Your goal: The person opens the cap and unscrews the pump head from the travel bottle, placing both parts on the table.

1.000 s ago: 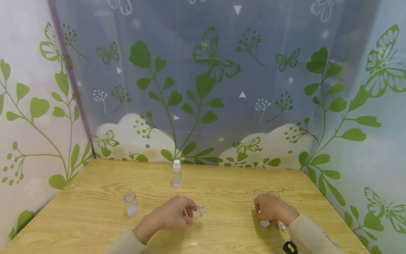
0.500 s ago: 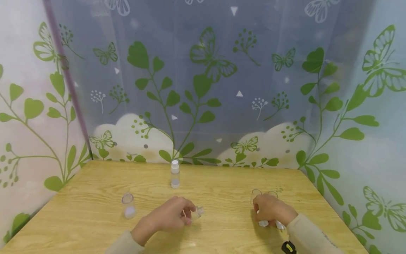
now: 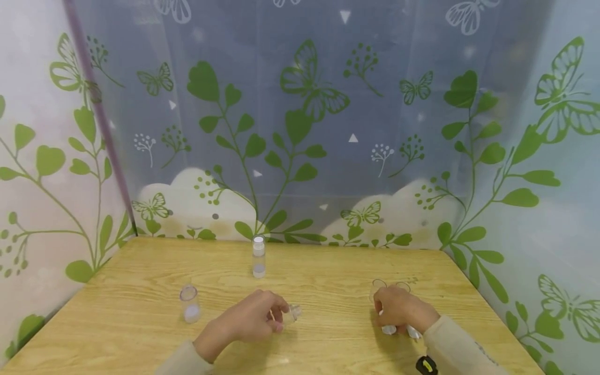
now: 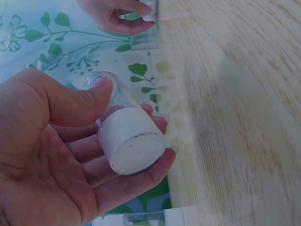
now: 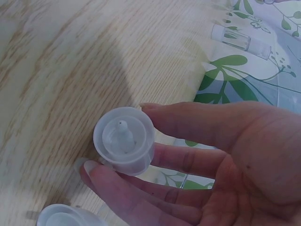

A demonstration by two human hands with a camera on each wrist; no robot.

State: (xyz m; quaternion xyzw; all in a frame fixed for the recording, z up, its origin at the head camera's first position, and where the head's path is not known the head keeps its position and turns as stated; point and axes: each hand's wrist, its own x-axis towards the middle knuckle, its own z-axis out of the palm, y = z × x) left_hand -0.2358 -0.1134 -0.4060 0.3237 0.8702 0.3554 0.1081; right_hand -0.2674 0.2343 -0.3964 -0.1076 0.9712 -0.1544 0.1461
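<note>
My left hand (image 3: 253,317) holds a small clear bottle (image 3: 294,313) just above the table, its open neck turned to the right. In the left wrist view, the thumb presses the bottle's clear side, the fingers curl behind, and its white base (image 4: 134,146) faces the camera. My right hand (image 3: 403,307) is low over the right side of the table. Between its thumb and fingers, in the right wrist view, is a white pump top (image 5: 123,136) with a small nozzle in its middle. Another white round part (image 5: 63,215) lies close below that hand.
An assembled clear bottle with a white top (image 3: 259,258) stands at the back middle of the wooden table (image 3: 328,271). To the left is a clear container with a white bottom (image 3: 189,307). Clear rounded rims (image 3: 378,283) show just behind my right hand. Patterned curtains surround the table.
The head view has shifted slightly, so the scene sits a little further left. Both hands keep their places and their hold.
</note>
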